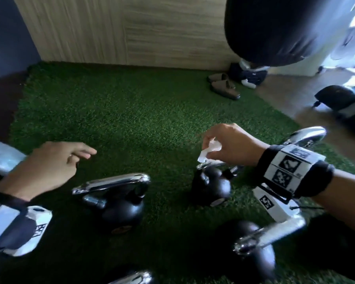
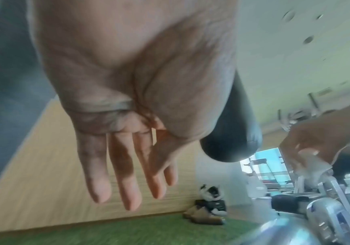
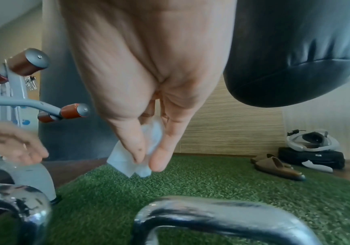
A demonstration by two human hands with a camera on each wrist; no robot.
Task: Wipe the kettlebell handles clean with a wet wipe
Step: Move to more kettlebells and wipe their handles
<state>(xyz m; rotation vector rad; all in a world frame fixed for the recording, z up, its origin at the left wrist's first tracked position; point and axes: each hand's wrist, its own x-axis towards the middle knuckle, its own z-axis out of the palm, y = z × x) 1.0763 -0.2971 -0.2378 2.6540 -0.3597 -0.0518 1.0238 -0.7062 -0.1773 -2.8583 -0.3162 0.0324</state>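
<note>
Above small kettlebell (image 1: 210,186) on green turf (image 1: 131,119): right hand (image 1: 230,146) pinching wet wipe (image 1: 208,151) just over chrome handle (image 1: 211,163). Left hand (image 1: 53,165) flat-fingered, holding nothing. Wrap wipe round bar, rub full length.

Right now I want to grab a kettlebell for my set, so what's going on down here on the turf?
A person is cleaning kettlebell handles. Their right hand pinches a crumpled wet wipe just above the chrome handle of the smaller black kettlebell; the wipe does not look pressed onto the metal yet. Their left hand is open and empty, hovering near the chrome handle of another kettlebell. More kettlebells stand close by on the green turf.
</note>
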